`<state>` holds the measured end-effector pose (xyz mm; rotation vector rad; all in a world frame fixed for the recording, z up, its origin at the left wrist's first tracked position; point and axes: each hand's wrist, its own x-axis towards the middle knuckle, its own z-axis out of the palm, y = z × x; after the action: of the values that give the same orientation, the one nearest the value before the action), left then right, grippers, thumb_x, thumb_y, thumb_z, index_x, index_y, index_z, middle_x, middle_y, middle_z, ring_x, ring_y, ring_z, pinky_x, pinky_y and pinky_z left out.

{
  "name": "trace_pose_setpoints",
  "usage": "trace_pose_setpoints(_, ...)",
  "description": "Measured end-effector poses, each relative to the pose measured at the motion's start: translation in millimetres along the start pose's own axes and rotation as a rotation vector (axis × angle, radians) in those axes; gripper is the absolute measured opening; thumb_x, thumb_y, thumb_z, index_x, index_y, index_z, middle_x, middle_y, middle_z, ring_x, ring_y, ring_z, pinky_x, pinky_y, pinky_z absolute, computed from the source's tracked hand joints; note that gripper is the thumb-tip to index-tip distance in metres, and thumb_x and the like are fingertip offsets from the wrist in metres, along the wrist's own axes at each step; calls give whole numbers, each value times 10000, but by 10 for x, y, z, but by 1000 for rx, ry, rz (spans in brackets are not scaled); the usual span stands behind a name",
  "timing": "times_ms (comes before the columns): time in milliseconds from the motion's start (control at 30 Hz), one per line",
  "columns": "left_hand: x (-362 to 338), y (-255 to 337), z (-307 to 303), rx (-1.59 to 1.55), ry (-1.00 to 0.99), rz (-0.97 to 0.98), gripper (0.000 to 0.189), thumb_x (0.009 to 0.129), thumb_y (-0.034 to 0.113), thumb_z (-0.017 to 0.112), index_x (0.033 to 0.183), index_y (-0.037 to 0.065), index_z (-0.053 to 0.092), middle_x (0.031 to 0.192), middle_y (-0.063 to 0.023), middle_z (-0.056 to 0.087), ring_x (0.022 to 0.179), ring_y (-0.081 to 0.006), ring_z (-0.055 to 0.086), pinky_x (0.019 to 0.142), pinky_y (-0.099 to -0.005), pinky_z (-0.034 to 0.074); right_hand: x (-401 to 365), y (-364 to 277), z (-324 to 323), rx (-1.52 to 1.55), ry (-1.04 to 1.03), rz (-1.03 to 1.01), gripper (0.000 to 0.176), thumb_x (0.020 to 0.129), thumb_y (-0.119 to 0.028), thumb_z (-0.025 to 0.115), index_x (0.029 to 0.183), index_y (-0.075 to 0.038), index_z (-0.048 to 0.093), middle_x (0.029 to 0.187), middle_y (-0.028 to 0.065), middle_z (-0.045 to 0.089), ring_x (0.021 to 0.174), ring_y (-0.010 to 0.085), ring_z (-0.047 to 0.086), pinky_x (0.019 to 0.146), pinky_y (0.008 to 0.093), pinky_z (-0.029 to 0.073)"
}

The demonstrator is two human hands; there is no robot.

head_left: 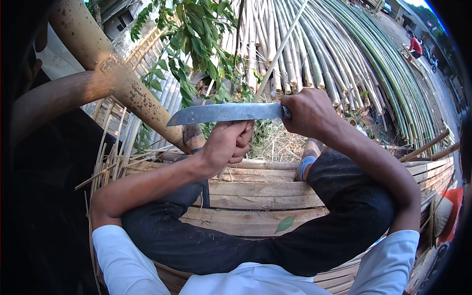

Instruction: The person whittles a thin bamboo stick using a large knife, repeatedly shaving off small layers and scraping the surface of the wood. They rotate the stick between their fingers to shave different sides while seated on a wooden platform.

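My right hand is wrapped round the dark handle of a machete. Its long grey blade lies level across the view, tip to the left. Just under the blade, my left hand is closed, its fingers curled against the blade's lower side. A thin pale bamboo strip slants down from the top to the blade, above my left fist. A short end shows below the fist, so the left hand appears to grip this strip. The part inside the fingers is hidden.
I sit on a split-bamboo bench with a green leaf on it. Long bamboo poles lie ahead. A thick bamboo post and leafy branches stand left. A person in red is far right.
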<state>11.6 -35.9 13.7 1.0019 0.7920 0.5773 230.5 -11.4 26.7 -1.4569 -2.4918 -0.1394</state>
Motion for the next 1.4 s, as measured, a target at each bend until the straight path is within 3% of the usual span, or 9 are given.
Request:
trace_pose_setpoints(267,13,-19,-42,-53,-19,19,276,1007,367,311,852,145,364,589,70,247,411,-20,168,348,-193,118,-21,295,77,19,41,140,89,702,-130,627,664,-53,651,541,139,588,490,287,603,515,396,478)
trace_pose_setpoints(333,-22,-53,-37,-46,-16,-13,280,1010,366,297,856,143,364,592,63,249,410,-24,170,343,-193,121,-12,503,22,184,-12,435,254,820,-203,591,651,-18,634,483,96,548,400,195,522,440,373,426)
trace_pose_setpoints(400,-24,-85,-40,-46,-34,-36,282,1012,363,288,859,138,364,596,57,253,414,-27,178,342,-193,133,-92,794,93,286,9,642,288,818,-196,573,616,3,626,479,67,541,406,154,501,444,323,417)
trace_pose_setpoints(533,26,-72,-7,-22,-53,-42,275,1012,356,292,873,132,372,610,61,263,429,-27,191,353,-189,149,-274,815,214,669,154,718,355,857,-243,579,586,-13,573,488,14,498,439,99,434,439,305,339)
trace_pose_setpoints(600,53,-48,-2,-24,-43,-27,273,1012,357,295,879,131,374,614,62,266,433,-26,196,357,-188,154,-264,696,169,756,172,573,398,886,-274,579,585,-17,543,497,-4,471,470,83,400,448,309,294)
trace_pose_setpoints(733,63,-51,0,-43,-30,-24,279,1012,356,296,880,127,385,614,64,268,434,-27,196,364,-192,155,-169,347,10,410,15,180,308,869,-250,613,660,-26,584,458,46,481,395,154,461,445,348,366)
trace_pose_setpoints(867,48,-31,11,-11,-14,-27,255,1011,320,312,868,124,389,593,61,255,427,-30,189,368,-202,146,-77,78,68,160,-18,-71,114,689,-173,679,679,-79,616,528,89,578,488,285,595,503,401,465)
trace_pose_setpoints(1067,1,-27,0,-9,-19,-50,260,1005,326,318,833,137,368,574,61,245,419,-28,172,366,-204,127,22,-37,85,121,-74,-49,81,642,-144,673,663,-86,621,527,103,574,495,303,596,510,408,474)
trace_pose_setpoints(1400,7,24,17,-61,-37,-58,307,1006,389,289,817,156,354,559,73,235,413,-24,156,353,-198,103,-13,209,107,39,16,26,76,631,-140,660,676,-82,638,538,115,580,522,309,603,524,408,481)
